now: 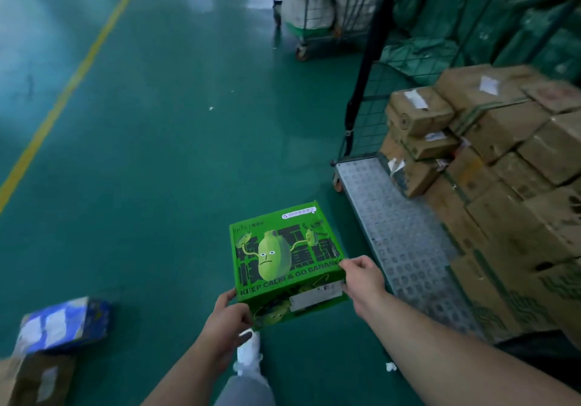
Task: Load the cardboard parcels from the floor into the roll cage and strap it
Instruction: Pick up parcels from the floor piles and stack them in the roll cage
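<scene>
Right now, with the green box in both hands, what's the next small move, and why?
Probably swing the green box right and set it on the roll cage's bare metal deck. The left hand and right hand grip its near corners, and the stacked brown parcels leave that front strip free.

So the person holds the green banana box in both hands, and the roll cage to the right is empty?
Not empty: the head view shows the roll cage stacked with brown cardboard parcels. The left hand and right hand do hold the green banana box.

Head-worn camera looks forward and down over the floor (157,154).
</scene>
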A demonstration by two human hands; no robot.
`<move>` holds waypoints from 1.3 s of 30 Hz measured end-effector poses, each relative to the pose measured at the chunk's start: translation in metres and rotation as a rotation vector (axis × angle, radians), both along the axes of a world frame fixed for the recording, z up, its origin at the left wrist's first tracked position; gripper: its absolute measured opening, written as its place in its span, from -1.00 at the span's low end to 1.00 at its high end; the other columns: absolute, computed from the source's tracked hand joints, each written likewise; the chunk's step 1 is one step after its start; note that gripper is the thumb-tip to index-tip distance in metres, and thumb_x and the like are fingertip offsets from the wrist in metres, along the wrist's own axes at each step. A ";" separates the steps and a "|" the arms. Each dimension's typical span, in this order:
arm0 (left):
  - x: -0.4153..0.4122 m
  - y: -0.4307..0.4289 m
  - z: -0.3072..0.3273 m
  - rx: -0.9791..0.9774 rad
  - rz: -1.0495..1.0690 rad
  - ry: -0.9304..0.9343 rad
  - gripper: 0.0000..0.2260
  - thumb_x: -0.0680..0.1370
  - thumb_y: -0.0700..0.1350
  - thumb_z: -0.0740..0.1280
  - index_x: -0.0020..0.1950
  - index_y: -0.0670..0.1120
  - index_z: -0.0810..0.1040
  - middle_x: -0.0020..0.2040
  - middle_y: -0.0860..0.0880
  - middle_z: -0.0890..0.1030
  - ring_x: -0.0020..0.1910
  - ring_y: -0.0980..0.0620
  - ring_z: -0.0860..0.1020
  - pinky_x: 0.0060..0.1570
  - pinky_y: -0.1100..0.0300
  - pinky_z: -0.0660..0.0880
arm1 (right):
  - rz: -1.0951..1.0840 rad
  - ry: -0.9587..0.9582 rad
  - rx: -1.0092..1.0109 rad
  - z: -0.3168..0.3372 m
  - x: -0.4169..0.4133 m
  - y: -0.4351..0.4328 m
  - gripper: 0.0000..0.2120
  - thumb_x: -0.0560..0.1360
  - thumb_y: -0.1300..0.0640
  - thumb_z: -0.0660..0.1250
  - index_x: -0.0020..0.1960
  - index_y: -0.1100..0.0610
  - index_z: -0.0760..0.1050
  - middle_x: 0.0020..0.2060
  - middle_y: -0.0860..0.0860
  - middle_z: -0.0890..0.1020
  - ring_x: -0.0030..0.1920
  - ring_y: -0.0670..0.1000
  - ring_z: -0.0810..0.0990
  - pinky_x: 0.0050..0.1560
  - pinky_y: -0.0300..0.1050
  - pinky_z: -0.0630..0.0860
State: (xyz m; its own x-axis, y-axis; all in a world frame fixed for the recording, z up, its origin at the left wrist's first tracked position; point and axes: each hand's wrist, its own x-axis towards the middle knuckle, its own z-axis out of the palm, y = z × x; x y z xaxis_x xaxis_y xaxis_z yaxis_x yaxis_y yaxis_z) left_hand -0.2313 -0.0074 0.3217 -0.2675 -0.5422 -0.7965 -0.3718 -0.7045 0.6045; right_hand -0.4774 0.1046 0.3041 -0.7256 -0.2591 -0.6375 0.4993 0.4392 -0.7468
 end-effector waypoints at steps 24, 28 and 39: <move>-0.540 -0.216 0.044 -0.170 -0.692 0.160 -0.65 0.62 -0.20 0.29 0.37 0.08 0.42 0.06 -0.13 0.63 -0.11 -0.13 0.58 -0.06 0.02 0.54 | -0.877 0.067 -0.056 0.048 -0.331 -0.087 -0.90 0.56 0.15 0.42 -0.08 0.17 0.59 -0.14 0.18 0.68 -0.05 0.22 0.68 0.10 0.35 0.61; -0.644 -0.205 0.052 -0.294 -0.657 0.174 -0.78 0.65 -0.01 0.35 0.28 0.04 0.47 -0.07 -0.11 0.59 -0.18 -0.12 0.55 -0.16 0.08 0.50 | -0.913 0.163 -0.063 0.070 -0.421 -0.082 -0.86 0.53 0.10 0.44 -0.13 0.17 0.59 -0.19 0.15 0.70 -0.10 0.21 0.68 -0.05 0.16 0.64; -0.907 -0.209 0.150 -0.617 -0.552 0.284 -0.76 0.60 0.07 0.39 0.05 -0.11 0.58 -0.22 -0.07 0.57 -0.31 0.00 0.49 -0.29 0.16 0.40 | -1.039 0.390 -0.120 0.146 -0.665 -0.104 -0.69 0.47 -0.05 0.44 -0.32 0.07 0.44 -0.39 0.05 0.60 -0.31 0.12 0.58 -0.26 0.01 0.46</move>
State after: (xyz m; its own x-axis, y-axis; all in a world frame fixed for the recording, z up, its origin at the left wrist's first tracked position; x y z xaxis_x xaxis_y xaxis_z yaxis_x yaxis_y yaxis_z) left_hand -1.1385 -0.2162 0.4720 -0.7625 -0.5894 -0.2670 -0.3410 0.0153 0.9399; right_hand -1.1419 0.0004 0.4503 -0.7700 0.5458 -0.3305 0.3044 -0.1410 -0.9420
